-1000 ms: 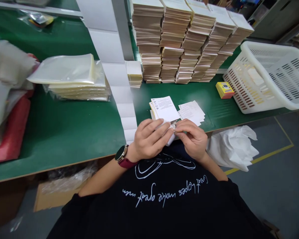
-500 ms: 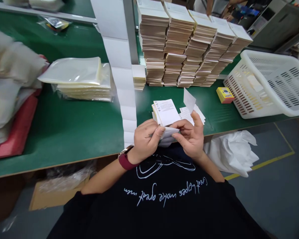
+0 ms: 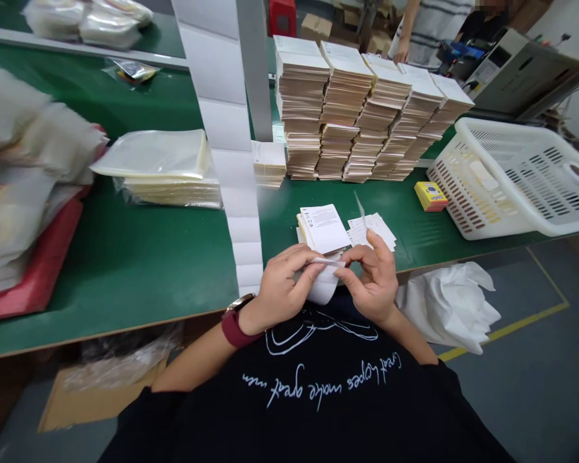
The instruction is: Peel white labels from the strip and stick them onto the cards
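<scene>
The left hand (image 3: 284, 287) and right hand (image 3: 372, 283), both half-closed, pinched a soft white paper slip (image 3: 324, 286) at twelve o'clock from the chest (light and limp, so best held by its edges), just below a printed leaflet (image 3: 324, 228).

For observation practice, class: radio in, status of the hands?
Left hand, right hand pinching white paper slip; printed leaflets just ahead; tall card stacks beyond, not blocking.
</scene>
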`<state>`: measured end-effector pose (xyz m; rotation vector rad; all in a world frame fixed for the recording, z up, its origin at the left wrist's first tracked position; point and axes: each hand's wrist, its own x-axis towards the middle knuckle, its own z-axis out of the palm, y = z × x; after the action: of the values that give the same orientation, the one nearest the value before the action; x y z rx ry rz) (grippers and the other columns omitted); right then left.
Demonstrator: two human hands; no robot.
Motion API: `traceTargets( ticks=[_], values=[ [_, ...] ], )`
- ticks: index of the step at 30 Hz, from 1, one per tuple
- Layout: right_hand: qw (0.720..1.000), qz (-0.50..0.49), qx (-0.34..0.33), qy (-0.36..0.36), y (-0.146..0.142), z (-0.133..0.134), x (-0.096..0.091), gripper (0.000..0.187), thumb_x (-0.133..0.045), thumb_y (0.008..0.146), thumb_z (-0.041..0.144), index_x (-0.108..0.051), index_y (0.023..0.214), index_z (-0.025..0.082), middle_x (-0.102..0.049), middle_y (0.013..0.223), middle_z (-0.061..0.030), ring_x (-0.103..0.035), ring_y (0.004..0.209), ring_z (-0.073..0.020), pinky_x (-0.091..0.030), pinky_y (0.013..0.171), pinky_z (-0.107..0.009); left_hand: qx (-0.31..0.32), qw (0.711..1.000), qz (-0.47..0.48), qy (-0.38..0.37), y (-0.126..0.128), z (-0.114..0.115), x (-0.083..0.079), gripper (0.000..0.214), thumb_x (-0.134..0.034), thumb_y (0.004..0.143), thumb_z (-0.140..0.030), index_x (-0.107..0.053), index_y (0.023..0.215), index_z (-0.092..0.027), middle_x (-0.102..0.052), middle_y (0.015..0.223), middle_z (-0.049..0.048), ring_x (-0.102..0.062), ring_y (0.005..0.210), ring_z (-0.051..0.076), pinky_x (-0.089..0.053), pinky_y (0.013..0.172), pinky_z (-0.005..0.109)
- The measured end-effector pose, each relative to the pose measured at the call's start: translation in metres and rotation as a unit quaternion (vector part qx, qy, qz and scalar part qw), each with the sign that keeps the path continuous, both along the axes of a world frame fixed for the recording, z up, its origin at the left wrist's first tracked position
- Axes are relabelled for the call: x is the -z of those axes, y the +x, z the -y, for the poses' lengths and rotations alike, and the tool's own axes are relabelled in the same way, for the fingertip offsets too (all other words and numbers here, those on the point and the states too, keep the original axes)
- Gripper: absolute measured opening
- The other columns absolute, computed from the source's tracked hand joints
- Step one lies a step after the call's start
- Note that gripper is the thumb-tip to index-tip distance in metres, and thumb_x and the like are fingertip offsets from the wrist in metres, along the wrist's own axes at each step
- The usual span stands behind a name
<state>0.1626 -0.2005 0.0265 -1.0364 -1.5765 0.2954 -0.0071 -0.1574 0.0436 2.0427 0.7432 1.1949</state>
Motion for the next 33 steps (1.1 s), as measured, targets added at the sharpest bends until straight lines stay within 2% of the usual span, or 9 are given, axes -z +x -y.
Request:
traceTargets(
  ticks=[5,9,13,16,20,24,29,33],
  values=[
    [0.990,0.072,0.069,0.104,0.001,-0.004,0.005,0.069,-0.062,0.084,0.015,-0.030,0.143,0.030,-0.060,0.078,0.0017,-0.060,0.069,-0.0153,-0.057,0.069,-0.038,-0.047,0.998,-0.018,0.042,0.001,-0.001,0.005,0.029,-0.049,0.094,-0.030,-0.056,0.069,-0.016,-0.056,0.060,-0.0011,-0.051,0.056,0.010,-0.041,0.053,0.023],
    [0.979,0.111,0.096,0.144,0.000,-0.007,0.007,0.074,-0.063,0.080,0.009,-0.030,0.144,0.028,-0.060,0.079,0.0007,-0.058,0.068,-0.0155,-0.056,0.064,-0.037,-0.052,0.997,-0.027,0.048,0.004,-0.004,0.010,0.041,-0.049,0.094,-0.032,-0.046,0.056,-0.017,-0.045,0.050,-0.0035,-0.042,0.048,0.008,-0.033,0.048,0.023],
    [0.984,0.103,0.116,0.090,-0.001,-0.008,0.007,0.072,-0.063,0.080,0.009,-0.032,0.142,0.028,-0.061,0.077,0.0019,-0.059,0.069,-0.0163,-0.055,0.069,-0.040,-0.049,0.998,-0.023,0.043,0.005,-0.007,0.014,0.046,-0.050,0.094,-0.032,-0.040,0.051,-0.017,-0.038,0.047,-0.0049,-0.038,0.046,0.007,-0.030,0.047,0.023],
    [0.995,0.047,0.087,0.015,-0.002,-0.008,0.004,0.067,-0.063,0.082,0.013,-0.033,0.140,0.026,-0.060,0.073,0.0039,-0.058,0.068,-0.0155,-0.054,0.076,-0.041,-0.056,0.998,-0.007,0.042,0.006,-0.010,0.016,0.048,-0.051,0.094,-0.034,-0.042,0.051,-0.017,-0.039,0.047,-0.0050,-0.038,0.045,0.007,-0.030,0.047,0.023],
    [0.997,-0.006,0.065,-0.046,-0.003,-0.008,0.003,0.063,-0.064,0.083,0.019,-0.035,0.139,0.027,-0.059,0.071,0.0051,-0.057,0.068,-0.0150,-0.052,0.080,-0.040,-0.055,0.997,0.020,0.052,0.007,-0.012,0.017,0.048,-0.051,0.094,-0.036,-0.043,0.051,-0.017,-0.039,0.046,-0.0050,-0.038,0.044,0.007,-0.029,0.046,0.023],
    [0.997,-0.017,0.058,-0.055,-0.002,-0.009,0.005,0.062,-0.063,0.084,0.021,-0.034,0.138,0.030,-0.058,0.072,0.0045,-0.057,0.069,-0.0159,-0.051,0.081,-0.042,-0.055,0.997,0.032,0.038,0.009,-0.014,0.020,0.048,-0.051,0.094,-0.038,-0.044,0.052,-0.017,-0.040,0.047,-0.0051,-0.038,0.043,0.006,-0.028,0.046,0.024],
    [0.995,-0.013,0.103,-0.006,0.003,-0.010,0.003,0.076,-0.067,0.079,0.027,-0.024,0.142,0.033,-0.059,0.097,-0.0030,-0.059,0.088,-0.0203,-0.050,0.086,-0.045,-0.060,0.996,0.041,0.053,0.008,-0.015,0.019,0.048,-0.050,0.095,-0.037,-0.042,0.052,-0.018,-0.037,0.047,-0.0051,-0.036,0.043,0.007,-0.028,0.045,0.024],
    [0.995,-0.020,0.049,-0.083,0.004,-0.008,-0.001,0.074,-0.063,0.082,0.024,-0.022,0.143,0.031,-0.057,0.078,0.0019,-0.058,0.078,-0.0196,-0.048,0.087,-0.046,-0.056,0.993,0.021,0.104,0.007,-0.016,0.016,0.048,-0.050,0.095,-0.036,-0.042,0.051,-0.018,-0.036,0.047,-0.0044,-0.035,0.044,0.007,-0.027,0.045,0.025]
  ],
)
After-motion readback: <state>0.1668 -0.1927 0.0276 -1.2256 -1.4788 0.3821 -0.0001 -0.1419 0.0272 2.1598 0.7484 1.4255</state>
